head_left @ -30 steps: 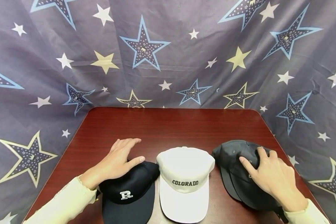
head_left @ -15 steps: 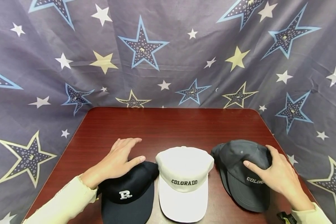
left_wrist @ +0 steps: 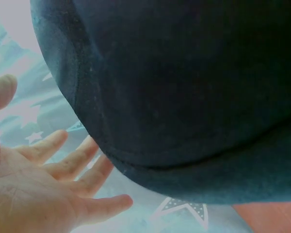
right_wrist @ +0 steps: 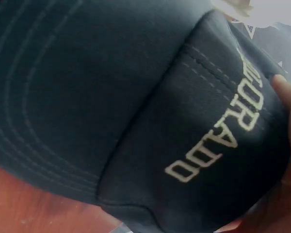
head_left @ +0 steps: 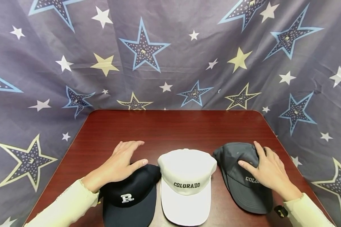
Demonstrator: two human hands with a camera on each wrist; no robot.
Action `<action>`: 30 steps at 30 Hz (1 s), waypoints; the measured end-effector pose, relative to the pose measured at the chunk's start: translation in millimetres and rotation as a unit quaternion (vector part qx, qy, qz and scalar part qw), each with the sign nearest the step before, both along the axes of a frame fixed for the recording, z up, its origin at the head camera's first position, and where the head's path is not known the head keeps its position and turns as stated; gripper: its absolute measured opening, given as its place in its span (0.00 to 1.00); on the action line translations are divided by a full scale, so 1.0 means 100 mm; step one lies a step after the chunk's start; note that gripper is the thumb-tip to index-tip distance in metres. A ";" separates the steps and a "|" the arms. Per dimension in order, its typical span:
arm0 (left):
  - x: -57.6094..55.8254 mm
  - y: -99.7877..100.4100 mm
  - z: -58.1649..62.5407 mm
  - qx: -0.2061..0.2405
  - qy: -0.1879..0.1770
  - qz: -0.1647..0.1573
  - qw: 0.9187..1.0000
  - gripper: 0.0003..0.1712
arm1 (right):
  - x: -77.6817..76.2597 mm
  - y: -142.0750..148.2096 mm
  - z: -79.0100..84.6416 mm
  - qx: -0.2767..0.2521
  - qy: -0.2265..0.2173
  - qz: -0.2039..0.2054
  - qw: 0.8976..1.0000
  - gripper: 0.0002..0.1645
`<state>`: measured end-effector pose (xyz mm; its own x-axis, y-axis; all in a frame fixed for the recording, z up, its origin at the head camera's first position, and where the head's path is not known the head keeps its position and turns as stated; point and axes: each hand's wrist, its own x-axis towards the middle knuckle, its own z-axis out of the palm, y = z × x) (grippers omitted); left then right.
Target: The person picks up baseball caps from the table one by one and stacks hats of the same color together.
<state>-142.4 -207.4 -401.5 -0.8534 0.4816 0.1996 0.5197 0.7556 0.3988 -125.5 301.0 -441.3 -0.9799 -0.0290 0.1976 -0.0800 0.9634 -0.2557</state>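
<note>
Three caps stand in a row in the head view. My right hand (head_left: 271,168) grips the crown of the dark grey cap (head_left: 248,197) at the right, thumb in front and fingers over the top. Light lettering partly hidden by that hand reads "COLORADO" in the right wrist view. A second dark edge along the brim's left looks like another brim underneath. At the left, a black cap (head_left: 130,184) bears a white R. My left hand (head_left: 117,164) is spread at its crown, fingers straight; whether it touches is unclear. Between them sits a white Colorado cap (head_left: 187,170).
All the caps are on a reddish-brown table (head_left: 173,126) with rounded far corners. Bare tabletop stretches behind them. A grey star-patterned cloth (head_left: 170,56) hangs beyond the table and along both sides.
The grey cap has turned from a tilted pose to face forward. My right hand moved outward to its side, then back left over the crown. The left hand and other caps stay put.
</note>
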 end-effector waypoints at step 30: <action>0.01 0.02 -0.01 -0.003 0.001 0.001 1.000 0.39 | -0.11 -0.31 0.38 -0.026 0.144 0.145 0.979 0.37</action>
<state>-141.8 -205.7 -402.4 -0.8542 0.4804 0.1988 0.5185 0.7593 0.3932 -136.8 270.3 -403.3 -0.8353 -0.2810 0.4725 -0.4248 0.8755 -0.2302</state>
